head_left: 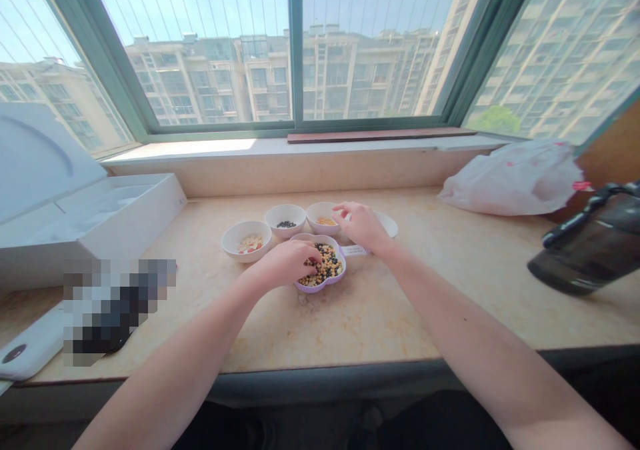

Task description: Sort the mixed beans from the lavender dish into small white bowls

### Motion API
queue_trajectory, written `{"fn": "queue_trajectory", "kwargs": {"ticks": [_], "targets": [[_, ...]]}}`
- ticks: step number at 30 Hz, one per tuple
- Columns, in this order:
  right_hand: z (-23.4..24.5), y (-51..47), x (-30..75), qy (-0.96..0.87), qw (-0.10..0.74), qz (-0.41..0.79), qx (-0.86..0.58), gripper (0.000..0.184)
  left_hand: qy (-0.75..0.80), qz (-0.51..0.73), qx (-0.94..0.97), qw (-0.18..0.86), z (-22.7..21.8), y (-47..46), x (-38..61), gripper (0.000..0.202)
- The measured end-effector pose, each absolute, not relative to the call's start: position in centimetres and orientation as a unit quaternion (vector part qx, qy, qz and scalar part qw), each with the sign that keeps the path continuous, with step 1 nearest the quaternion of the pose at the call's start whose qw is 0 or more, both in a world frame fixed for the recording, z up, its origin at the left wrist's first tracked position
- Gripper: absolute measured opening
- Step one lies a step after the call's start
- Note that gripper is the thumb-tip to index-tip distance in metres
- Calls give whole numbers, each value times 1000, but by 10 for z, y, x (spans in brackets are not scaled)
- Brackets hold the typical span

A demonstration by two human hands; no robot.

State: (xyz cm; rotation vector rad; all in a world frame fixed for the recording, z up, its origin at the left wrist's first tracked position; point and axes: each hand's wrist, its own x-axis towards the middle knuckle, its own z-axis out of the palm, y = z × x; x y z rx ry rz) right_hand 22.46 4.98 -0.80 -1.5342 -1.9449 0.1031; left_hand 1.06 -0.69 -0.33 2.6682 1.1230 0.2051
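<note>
A purple-rimmed, petal-shaped bowl (320, 289) holds mixed black, yellow and pale beans. My left hand (293, 261) reaches over its left side, the fingers bent down at the beans with a gap between thumb and fingers. Behind it, a white bowl (315, 229) contains some yellow kernels or beans. My right hand (361, 225) hovers at that bowl's right edge, fingertips over it and slightly apart, with nothing visible in them. Black beans (286, 225) lie in the middle white bowl (273, 218). The left white bowl (231, 242) has pale and reddish pieces, perhaps peanuts.
Right of the bowls sits a white dish (389, 225), partly behind my right hand, with a labelled strip (355, 251) nearby. An open white box (145, 217) and a blurred-out dark object (120, 310) are left. A plastic bag (510, 177) and dark jug (585, 243) stand right.
</note>
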Motion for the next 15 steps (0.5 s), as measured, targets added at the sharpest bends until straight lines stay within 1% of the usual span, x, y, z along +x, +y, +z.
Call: {"fn": "queue_trajectory", "kwargs": {"ticks": [5, 10, 15], "targets": [[-8, 44, 222, -747, 335, 53, -572, 19, 382, 103, 911, 112, -7, -6, 9, 18], [-8, 42, 220, -755, 339, 70, -557, 19, 368, 136, 913, 113, -8, -6, 9, 21], [-6, 40, 220, -750, 352, 70, -556, 17, 355, 159, 916, 100, -5, -7, 8, 16]]}}
